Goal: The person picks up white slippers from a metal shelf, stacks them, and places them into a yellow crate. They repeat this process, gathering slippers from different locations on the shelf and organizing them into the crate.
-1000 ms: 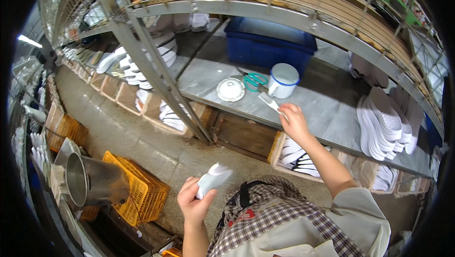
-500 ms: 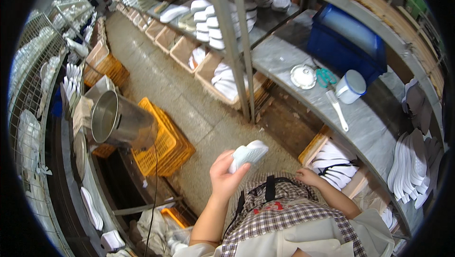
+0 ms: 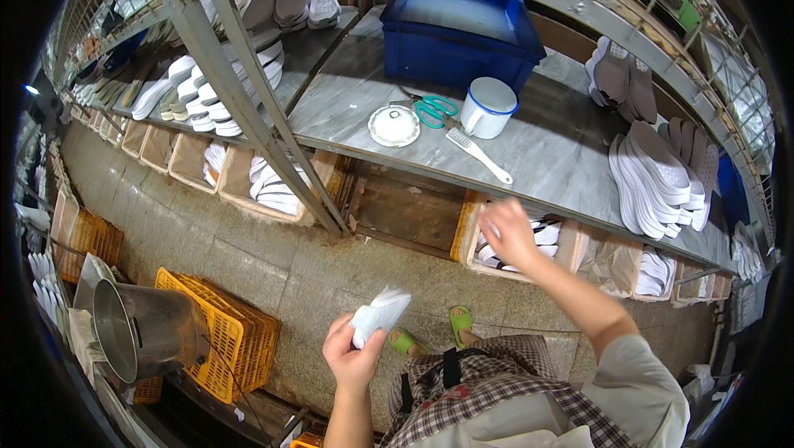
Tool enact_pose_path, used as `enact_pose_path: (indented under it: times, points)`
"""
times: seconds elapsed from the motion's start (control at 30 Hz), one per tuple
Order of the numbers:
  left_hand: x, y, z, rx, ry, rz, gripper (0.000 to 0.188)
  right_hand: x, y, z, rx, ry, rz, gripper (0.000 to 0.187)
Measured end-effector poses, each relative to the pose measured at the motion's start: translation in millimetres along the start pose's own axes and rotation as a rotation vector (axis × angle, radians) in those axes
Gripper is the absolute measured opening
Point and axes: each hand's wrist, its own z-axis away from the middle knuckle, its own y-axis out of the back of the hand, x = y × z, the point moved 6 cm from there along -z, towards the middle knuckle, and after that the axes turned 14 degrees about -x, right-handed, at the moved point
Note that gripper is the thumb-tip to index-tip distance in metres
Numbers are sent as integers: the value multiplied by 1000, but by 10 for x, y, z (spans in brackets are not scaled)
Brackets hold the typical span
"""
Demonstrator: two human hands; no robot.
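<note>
A: Left hand [image 3: 354, 357]?
B: Thumb and fingers pinched around a white sole-like piece [image 3: 383, 313]. Held over the floor [image 3: 322, 283], on the near side, left of the green slippers [image 3: 460, 324]. Blur hides its detail.
A: Right hand [image 3: 508, 233]?
B: Fingers curled, smeared by motion. Cannot tell if anything sits in them. Appears in front of the bin of soles [image 3: 496, 269], short of the desk [image 3: 562, 138].
A: On the desk?
B: White brush [image 3: 480, 155] at the near edge, handle pointing right and near. Scissors [image 3: 432, 111], lid [image 3: 394, 127] and mug [image 3: 486, 114] close by; blue tub [image 3: 455, 53] behind, far side.
A: Step in hand?
B: My reading: a carrying step, left hand keeping the piece clear. Bringing the right hand to it would call for a steady left grip and the right fingers spread.
</note>
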Motion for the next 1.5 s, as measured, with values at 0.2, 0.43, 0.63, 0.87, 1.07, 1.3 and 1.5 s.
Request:
enact_pose_path:
  times: [0.2, 0.43, 0.63, 0.87, 1.07, 1.3, 1.5]
  points:
    - [16, -139, 379, 102, 90, 9, 31, 108, 220, -1668, -11, 104, 476, 14]
    - [290, -185, 589, 228, 116, -112, 28, 462, -243, -2483, -341, 216, 914, 17]
    - [391, -186, 586, 262, 55, -218, 32, -43, 621, -2357, -101, 441, 546, 5]
    - [598, -343, 266, 186, -117, -155, 32, -1093, 1039, -1153, -662, 418, -1114, 22]
    - [826, -502, 108, 29, -191, -218, 29, -1788, 962, -542, -920, 483, -1229, 12]
    - [905, -617, 71, -61, -228, -237, 29, -1797, 1056, -507, -801, 480, -1084, 22]
    - [973, -702, 60, -109, -290, -297, 29, -1805, 1106, -501, -786, 529, -868, 25]
